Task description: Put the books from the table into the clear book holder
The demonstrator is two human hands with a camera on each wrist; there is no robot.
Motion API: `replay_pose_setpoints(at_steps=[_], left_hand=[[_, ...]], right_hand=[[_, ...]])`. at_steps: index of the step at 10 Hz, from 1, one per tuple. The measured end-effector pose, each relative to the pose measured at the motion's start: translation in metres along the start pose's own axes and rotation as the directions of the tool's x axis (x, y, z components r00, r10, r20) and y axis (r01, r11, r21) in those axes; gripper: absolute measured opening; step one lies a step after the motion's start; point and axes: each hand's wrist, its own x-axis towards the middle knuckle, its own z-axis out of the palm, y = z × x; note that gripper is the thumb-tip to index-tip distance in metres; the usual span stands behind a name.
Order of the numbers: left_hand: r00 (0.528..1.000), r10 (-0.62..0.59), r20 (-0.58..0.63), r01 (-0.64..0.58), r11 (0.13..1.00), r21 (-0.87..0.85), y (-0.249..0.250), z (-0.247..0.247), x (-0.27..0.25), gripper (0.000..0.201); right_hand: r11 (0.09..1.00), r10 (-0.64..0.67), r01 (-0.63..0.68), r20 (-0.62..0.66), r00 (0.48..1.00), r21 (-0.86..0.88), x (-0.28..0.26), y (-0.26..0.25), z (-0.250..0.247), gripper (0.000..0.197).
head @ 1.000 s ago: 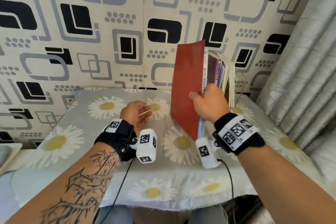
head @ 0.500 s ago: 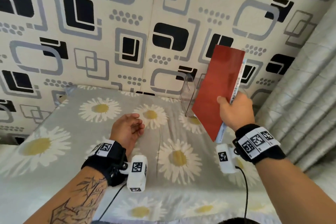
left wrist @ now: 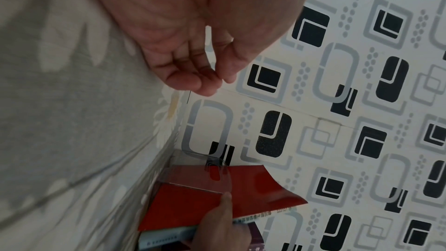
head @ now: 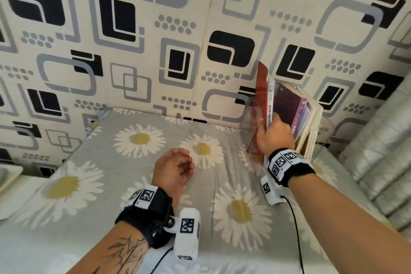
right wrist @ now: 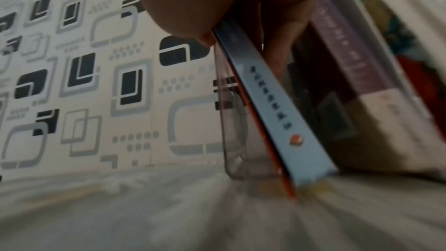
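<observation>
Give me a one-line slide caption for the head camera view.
Right hand slots a red book upright into the clear holder beside other books; left hand rests open on the daisy cloth.

The holder [head: 246,115] stands at the table's [head: 93,184] far right corner, against the wall [head: 155,29]. Books [head: 307,122] lean in it, with the outermost book [head: 261,87] at their left, just inside the holder's left wall.
</observation>
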Motion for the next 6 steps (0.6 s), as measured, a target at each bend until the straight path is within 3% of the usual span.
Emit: replay_pose_setpoints(at_steps=[2, 4, 5, 6], left_hand=[[1.0, 0.005, 0.01, -0.005, 1.0, 0.008, 0.0, 0.0, 0.001, 0.022], [1.0, 0.005, 0.007, -0.005, 1.0, 0.011, 0.0, 0.0, -0.002, 0.023], [1.0, 0.003, 0.019, -0.003, 1.0, 0.008, 0.0, 0.0, -0.003, 0.022], [1.0, 0.009, -0.001, -0.009, 1.0, 0.026, -0.001, -0.001, -0.002, 0.022]], right_hand=[[0.996, 0.024, -0.027, 0.038, 0.999, 0.087, 0.001, -0.003, 0.006, 0.047], [0.995, 0.012, -0.028, 0.165, 0.986, 0.095, -0.002, 0.003, -0.004, 0.054], [0.989, 0.009, -0.022, 0.091, 0.996, 0.148, -0.008, 0.009, -0.012, 0.068], [0.966, 0.01, 0.014, -0.093, 0.996, 0.258, -0.013, 0.011, -0.029, 0.067]])
